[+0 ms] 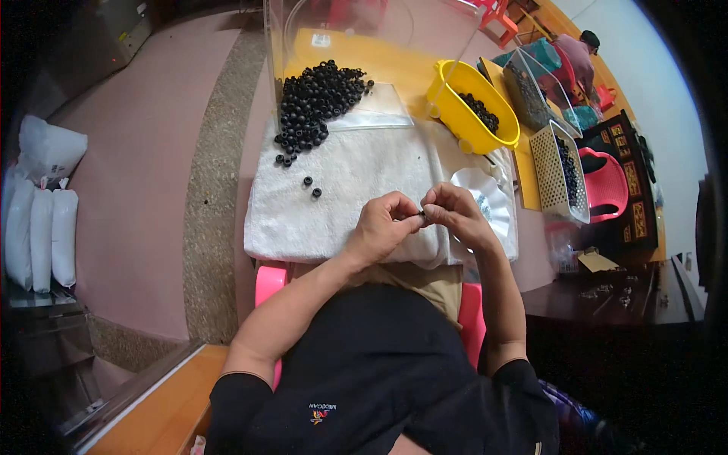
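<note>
Over the front part of a white towel (349,167), my left hand (381,227) and my right hand (461,216) meet fingertip to fingertip. Both are closed in a pinch around a small dark piece (422,214), mostly covered by the fingers, so its exact kind cannot be made out. Two black ring-like parts with a hole, one of them a loose part (316,192), lie on the towel left of my hands. Farther back is a heap of similar black parts (322,98). Beside my right hand sits a white dish with a wavy rim (497,216).
A yellow tub (441,95) holding black parts stands at the back right. Past it are a clear bin (557,83) and a cream perforated basket (544,163). A transparent panel (371,38) rises behind the heap. White sacks (42,235) stand far left; a person (578,61) sits far right.
</note>
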Available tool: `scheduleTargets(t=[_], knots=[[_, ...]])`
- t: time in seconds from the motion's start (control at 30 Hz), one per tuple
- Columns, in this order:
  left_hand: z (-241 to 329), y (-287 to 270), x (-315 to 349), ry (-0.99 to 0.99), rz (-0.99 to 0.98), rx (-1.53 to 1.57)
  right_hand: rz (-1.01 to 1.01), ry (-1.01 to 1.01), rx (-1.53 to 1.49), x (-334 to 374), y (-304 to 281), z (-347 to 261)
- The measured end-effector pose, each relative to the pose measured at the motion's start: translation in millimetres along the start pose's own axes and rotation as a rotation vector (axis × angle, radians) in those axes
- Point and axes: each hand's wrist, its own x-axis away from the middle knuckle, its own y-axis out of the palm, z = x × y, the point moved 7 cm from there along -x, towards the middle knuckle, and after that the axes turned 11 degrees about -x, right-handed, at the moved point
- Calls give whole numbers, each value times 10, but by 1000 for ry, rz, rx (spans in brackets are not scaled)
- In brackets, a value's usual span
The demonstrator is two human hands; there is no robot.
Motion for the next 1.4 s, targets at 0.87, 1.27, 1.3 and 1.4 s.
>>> scheduleTargets(t=[0.87,1.27,1.3,1.4], knots=[[-124,22,-19,-56,-6,95,17,-11,62,-4,-99,100],[-154,22,-15,-111,20,268,202,-702,791,237,187,-182],[-156,19,-12,-114,24,261,188,-708,855,254,210,-188],[-175,17,-14,-145,14,256,157,-734,965,294,276,-208]])
